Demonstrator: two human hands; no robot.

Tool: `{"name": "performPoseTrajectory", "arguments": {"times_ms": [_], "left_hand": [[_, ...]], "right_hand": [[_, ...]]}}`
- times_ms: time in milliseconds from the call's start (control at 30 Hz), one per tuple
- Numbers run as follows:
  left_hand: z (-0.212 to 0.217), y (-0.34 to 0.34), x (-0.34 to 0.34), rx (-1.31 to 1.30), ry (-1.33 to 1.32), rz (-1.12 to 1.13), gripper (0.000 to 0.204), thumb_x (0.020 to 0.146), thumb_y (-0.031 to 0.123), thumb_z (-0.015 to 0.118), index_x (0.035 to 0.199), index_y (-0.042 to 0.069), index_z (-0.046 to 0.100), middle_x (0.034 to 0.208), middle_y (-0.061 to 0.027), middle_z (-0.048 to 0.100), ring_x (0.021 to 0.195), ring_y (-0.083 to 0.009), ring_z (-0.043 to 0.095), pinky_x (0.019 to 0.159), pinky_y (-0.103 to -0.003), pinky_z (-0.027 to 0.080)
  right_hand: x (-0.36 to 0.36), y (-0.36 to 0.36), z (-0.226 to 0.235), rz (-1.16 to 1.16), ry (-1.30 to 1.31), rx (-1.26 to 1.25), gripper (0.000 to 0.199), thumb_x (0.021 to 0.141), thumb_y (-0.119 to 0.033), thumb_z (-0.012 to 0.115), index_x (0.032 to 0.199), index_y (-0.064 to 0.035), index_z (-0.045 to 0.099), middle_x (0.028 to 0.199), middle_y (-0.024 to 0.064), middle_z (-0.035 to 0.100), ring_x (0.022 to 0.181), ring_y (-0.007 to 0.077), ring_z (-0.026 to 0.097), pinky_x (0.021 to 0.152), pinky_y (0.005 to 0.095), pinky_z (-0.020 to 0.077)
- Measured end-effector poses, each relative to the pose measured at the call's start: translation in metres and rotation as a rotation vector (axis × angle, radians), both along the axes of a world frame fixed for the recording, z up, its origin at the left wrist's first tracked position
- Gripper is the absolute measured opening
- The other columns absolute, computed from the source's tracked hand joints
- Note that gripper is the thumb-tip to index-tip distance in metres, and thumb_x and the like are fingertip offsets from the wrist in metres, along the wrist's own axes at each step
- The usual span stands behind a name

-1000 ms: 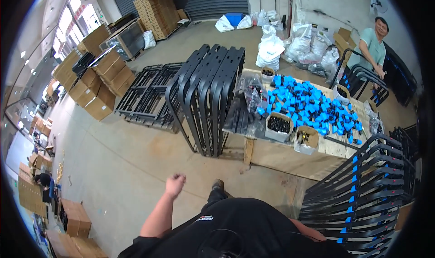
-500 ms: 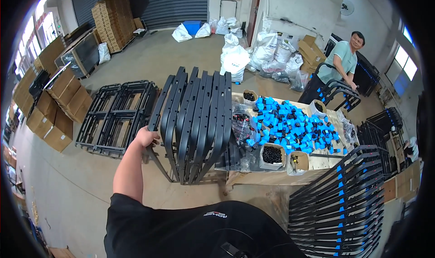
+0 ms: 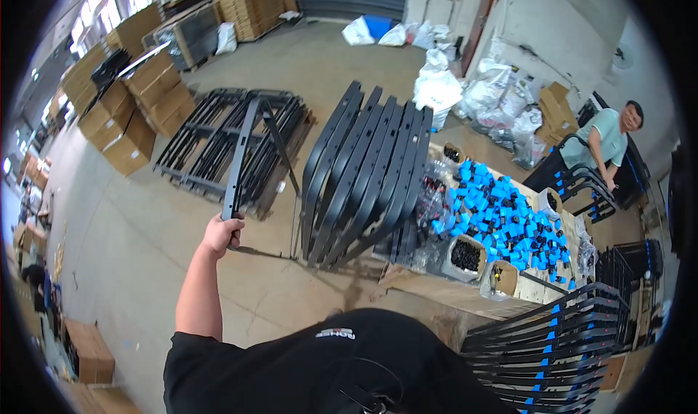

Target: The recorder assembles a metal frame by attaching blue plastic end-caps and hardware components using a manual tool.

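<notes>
My left hand [image 3: 222, 235] is closed round the lower end of a black metal tube frame [image 3: 238, 163]. This frame stands tilted, apart from a row of similar upright black frames [image 3: 363, 181] just to its right. Its far part overlaps, in view, a flat stack of black frames [image 3: 193, 148] lying on a pallet. My right hand is not in view; the black sleeve and shirt fill the lower edge.
On the right, a wooden table [image 3: 465, 301] bears many blue-and-black plastic pieces [image 3: 502, 225] and a box of small black parts [image 3: 465, 257]. Nested frames with blue pieces [image 3: 545, 348] stand nearer. A co-worker [image 3: 607, 141] handles frames at far right. Cardboard boxes [image 3: 120, 126] stand left.
My left hand has drawn one frame leftward, away from the upright row, and turned it. The view has swung left, so the scene sits further right.
</notes>
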State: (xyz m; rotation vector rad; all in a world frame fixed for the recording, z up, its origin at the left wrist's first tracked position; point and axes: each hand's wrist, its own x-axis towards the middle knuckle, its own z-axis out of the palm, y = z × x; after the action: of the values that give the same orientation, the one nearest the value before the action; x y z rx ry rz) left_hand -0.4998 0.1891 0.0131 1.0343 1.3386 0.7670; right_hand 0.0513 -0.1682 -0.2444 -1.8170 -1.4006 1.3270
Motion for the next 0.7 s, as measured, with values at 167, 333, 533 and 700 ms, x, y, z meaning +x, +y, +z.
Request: {"name": "performPoseTrajectory", "arguments": {"times_ms": [167,333,533,700], "left_hand": [[-0.059,-0.159,0.015,0.055,-0.033,0.216,0.009,0.081,0.008,0.064,0.089,0.002,0.064,0.062,-0.0027,0.056,0.046,-0.0141,0.051,0.044,-0.030,0.041],[-0.078,-0.304,0.108,0.046,-0.113,0.344,0.006,0.086,0.005,0.061,0.091,0.001,0.062,0.062,-0.0031,0.055,0.045,-0.0140,0.048,0.044,-0.029,0.039],[-0.058,-0.408,0.205,-0.001,-0.383,0.252,0.033,0.092,0.013,0.066,0.120,-0.003,0.057,0.086,-0.0079,0.065,0.074,-0.0180,0.063,0.068,-0.032,0.051],[0.005,-0.424,0.225,0.122,0.615,-0.466,0.047,0.089,0.030,0.069,0.122,-0.002,0.066,0.114,-0.0215,0.070,0.105,-0.0367,0.066,0.096,-0.041,0.050]], "right_hand": [[0.006,-0.056,-0.010,0.063,0.047,-0.120,0.022,0.091,-0.030,0.071,0.092,-0.0081,0.068,0.070,0.0011,0.063,0.068,0.0129,0.062,0.057,0.0318,0.0465],[0.024,-0.115,-0.023,0.065,0.076,-0.218,0.021,0.091,-0.029,0.071,0.092,-0.0080,0.067,0.069,0.0013,0.063,0.068,0.0126,0.061,0.057,0.0311,0.0462],[-0.018,-0.110,0.075,0.052,0.028,-0.228,0.021,0.093,-0.023,0.070,0.105,-0.0068,0.064,0.072,0.0044,0.062,0.072,0.0152,0.062,0.061,0.0344,0.0471],[-0.073,-0.068,0.162,0.326,0.232,0.383,0.076,0.075,-0.032,0.088,0.137,-0.0076,0.051,0.126,0.0189,0.060,0.123,0.0260,0.057,0.105,0.0334,0.0442]]}}
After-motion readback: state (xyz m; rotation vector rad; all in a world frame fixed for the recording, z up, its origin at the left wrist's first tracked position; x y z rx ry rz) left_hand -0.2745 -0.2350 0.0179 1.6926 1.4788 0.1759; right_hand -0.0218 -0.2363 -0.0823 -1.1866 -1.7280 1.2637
